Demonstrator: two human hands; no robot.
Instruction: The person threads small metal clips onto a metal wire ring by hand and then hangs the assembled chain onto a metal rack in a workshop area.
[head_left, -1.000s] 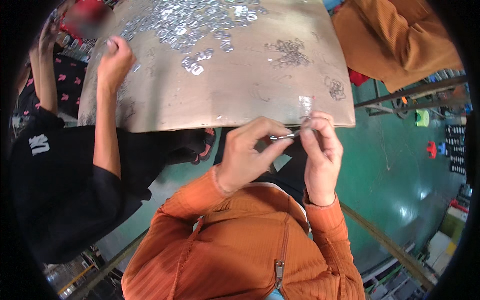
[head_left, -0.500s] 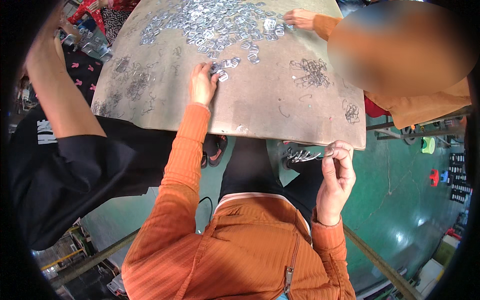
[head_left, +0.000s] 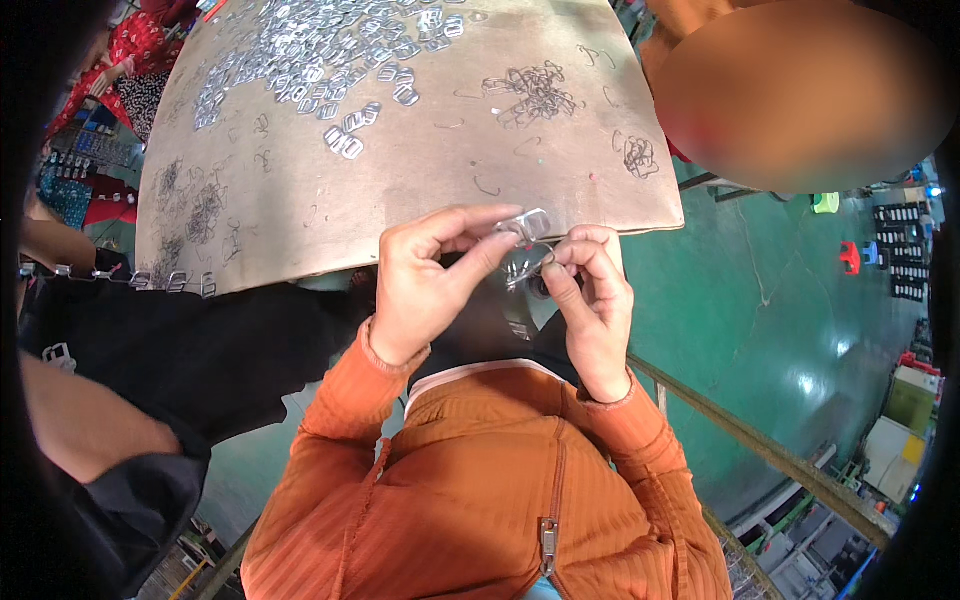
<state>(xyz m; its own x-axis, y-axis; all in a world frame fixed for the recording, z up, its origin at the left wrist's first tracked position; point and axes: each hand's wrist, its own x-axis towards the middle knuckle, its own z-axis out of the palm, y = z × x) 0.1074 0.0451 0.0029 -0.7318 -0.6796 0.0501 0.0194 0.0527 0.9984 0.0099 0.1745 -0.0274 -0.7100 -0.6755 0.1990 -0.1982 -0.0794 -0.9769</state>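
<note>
In front of my body, near the table's front edge, my two hands are close together. My left hand [head_left: 430, 270] pinches a small silver metal slide buckle [head_left: 537, 222] between thumb and fingertips. Just to its right, my right hand [head_left: 595, 285] grips a thin bent wire hook [head_left: 547, 258] between thumb and forefinger. Several shiny metal pieces hang below the fingers around the wire; they are too small and blurred to tell apart fully. Whether the buckle touches the wire I cannot tell.
On the worn table [head_left: 400, 190], a spread of silver buckles [head_left: 310, 60] lies toward the far left. Bent wire hooks lie in a heap [head_left: 535, 95] and a smaller cluster [head_left: 638, 155]. A person in black [head_left: 180, 340] is at my left; another is far right.
My left hand has left the loose buckles on the table and come back toward me with one in its fingers. My right hand has moved left and up to meet it.
</note>
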